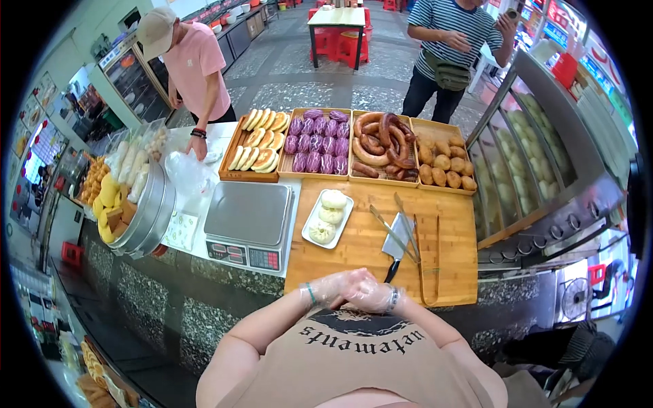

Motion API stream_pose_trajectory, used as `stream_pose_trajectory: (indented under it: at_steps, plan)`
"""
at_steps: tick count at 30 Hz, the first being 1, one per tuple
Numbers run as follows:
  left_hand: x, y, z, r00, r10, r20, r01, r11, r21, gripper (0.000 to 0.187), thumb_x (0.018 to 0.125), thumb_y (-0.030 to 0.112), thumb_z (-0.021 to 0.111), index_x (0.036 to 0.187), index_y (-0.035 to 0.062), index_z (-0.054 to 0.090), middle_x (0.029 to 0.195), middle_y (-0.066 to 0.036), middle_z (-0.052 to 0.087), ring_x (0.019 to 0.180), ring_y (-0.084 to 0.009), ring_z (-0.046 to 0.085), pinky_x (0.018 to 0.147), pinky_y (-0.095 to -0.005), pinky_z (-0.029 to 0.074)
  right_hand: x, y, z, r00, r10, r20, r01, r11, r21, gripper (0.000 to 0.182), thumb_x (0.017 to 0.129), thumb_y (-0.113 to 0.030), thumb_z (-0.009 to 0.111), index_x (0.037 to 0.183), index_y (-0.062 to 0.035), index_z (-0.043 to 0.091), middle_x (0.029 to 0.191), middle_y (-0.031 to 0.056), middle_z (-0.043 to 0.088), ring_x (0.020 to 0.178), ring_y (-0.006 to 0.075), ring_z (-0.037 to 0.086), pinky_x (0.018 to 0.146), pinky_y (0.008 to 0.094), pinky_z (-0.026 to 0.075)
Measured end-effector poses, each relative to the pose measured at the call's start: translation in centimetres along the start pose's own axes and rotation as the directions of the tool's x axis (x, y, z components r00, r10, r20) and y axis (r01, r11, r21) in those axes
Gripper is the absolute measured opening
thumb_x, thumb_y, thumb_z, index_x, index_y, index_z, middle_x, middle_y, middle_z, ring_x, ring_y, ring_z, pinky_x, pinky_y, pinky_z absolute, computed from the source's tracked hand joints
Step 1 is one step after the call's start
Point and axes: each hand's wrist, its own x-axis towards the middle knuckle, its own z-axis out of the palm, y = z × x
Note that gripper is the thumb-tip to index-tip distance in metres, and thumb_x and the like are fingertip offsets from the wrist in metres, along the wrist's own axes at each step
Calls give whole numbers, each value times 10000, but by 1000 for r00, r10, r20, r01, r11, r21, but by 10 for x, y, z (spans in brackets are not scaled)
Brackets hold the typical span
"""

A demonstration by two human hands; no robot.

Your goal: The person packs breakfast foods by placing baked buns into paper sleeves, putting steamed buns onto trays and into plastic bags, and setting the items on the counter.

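My left hand (333, 285) and my right hand (374, 294) meet in front of my shirt, both in clear plastic gloves. Their fingers are closed against each other; whatever may be between them is hidden. Just beyond them is the near edge of a wooden cutting board (326, 262). The black handle of a cleaver (394, 243) points toward my right hand. Across its blade lies one pair of metal tongs (407, 221), with another pair of tongs (437, 272) to its right. A white plate (310, 233) farther up holds three pale buns (331, 215).
Behind the board stand trays of flatbreads (258, 143), purple buns (316, 143), sausages (381, 146) and brown balls (445, 163). A scale (248, 214) and steamer (149, 211) are left, a glass-fronted cabinet (537, 156) right. Two people (194, 64) (452, 41) stand opposite.
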Motion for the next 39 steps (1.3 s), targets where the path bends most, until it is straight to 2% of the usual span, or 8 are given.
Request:
stream_pose_trajectory:
  at_steps: [8, 12, 14, 17, 21, 24, 31, 39]
  plan:
    - [31, -61, -21, 957, 150, -249, -173, 982, -74, 368, 1019, 320, 314, 1088, 44, 546, 931, -40, 576, 901, -137, 558, 880, -271, 446, 4, -39, 2, 922, -321, -217, 261, 929, -263, 266, 895, -196, 508, 1068, -45, 642, 807, 71, 673, 729, 212, 637, 724, 312, 501]
    - [27, -3, 6, 823, 117, -556, -351, 874, -335, 277, 997, 221, 410, 1212, 56, 464, 1090, -20, 540, 1038, -132, 525, 954, -283, 419, 7, -15, -2, 734, 274, -622, 116, 851, 512, 335, 880, -172, 563, 1148, 29, 581, 1055, 135, 635, 980, 231, 593, 925, 348, 439]
    - [30, -3, 6, 782, 250, -571, -451, 860, -240, 458, 966, 171, 469, 1387, 70, 320, 1375, -59, 397, 1249, -170, 417, 1032, -315, 361, 16, 1, -7, 539, -234, -809, 322, 945, -59, 484, 865, -187, 608, 1287, 10, 478, 1351, 185, 451, 1275, 281, 412, 1071, 370, 308]
    - [27, -5, 6, 777, 427, -463, -428, 897, 110, 698, 897, 275, 571, 1478, 121, 217, 1551, -123, 5, 1429, -244, 68, 1101, -411, 257, 14, -4, -3, 685, -334, -647, 269, 942, -200, 628, 828, -212, 657, 1365, -15, 398, 1491, 193, 237, 1414, 293, 156, 1126, 417, 185]
    - [27, -8, 3, 866, 394, -306, -334, 914, 232, 733, 825, 385, 630, 1439, 136, 318, 1509, -162, 175, 1386, -265, 216, 1081, -395, 270, 14, -6, 1, 796, -396, -458, 238, 900, -364, 681, 794, -269, 695, 1376, -64, 407, 1507, 190, 214, 1432, 316, 68, 1135, 448, 138]
    - [23, -10, -14, 920, 375, -113, -333, 901, 279, 694, 808, 406, 650, 1378, 102, 396, 1389, -169, 357, 1240, -233, 399, 1031, -377, 324, 18, 1, -3, 838, -382, -389, 294, 918, -267, 443, 749, -299, 638, 1112, -51, 591, 1179, 124, 561, 1088, 284, 519, 970, 413, 381]
    - [31, -8, 3, 964, 256, -75, -221, 924, 313, 710, 822, 395, 632, 1388, 76, 347, 1339, -148, 386, 1193, -208, 420, 1013, -351, 333, 21, -6, 2, 649, -557, -518, 264, 803, -534, 217, 629, -183, 576, 798, -63, 641, 934, 106, 619, 846, 286, 550, 785, 377, 411]
    - [22, 3, -3, 943, 232, -240, -195, 966, 169, 882, 828, 523, 618, 1427, 9, 226, 1417, -181, 329, 1257, -267, 381, 1051, -392, 311, 2, -7, -17, 938, -46, -343, -40, 970, -241, 832, 746, -301, 682, 1422, -55, 263, 1405, 228, 308, 1317, 339, 267, 1075, 438, 270]
